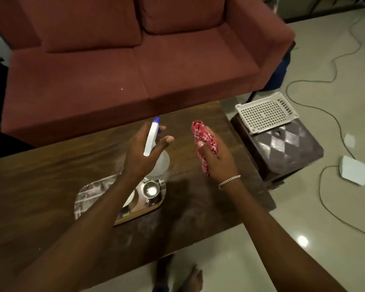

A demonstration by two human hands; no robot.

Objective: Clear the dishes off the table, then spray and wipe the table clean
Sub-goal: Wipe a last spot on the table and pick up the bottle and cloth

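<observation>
One bench (40, 186), one spray bottle (151, 138), one red cloth (204, 140), one steel tray (93, 192) and one steel cup (151, 189) are counted. One white basket (266, 111), one stool (287, 148) and one sofa (93, 81) are also noted.

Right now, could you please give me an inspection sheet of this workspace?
Surface: wooden table, whitish smears near the middle.
Job's things: spray bottle, red cloth; steel tray with a steel cup not yet cleared.
Clutter: nothing seen.
Grippers: left hand grips the spray bottle; right hand holds the red cloth; both above the table.
Cables: cables loop over the floor on the right, one meeting a white box.
Surroundings: sofa behind the table; stool at its right end, white basket on top.
</observation>
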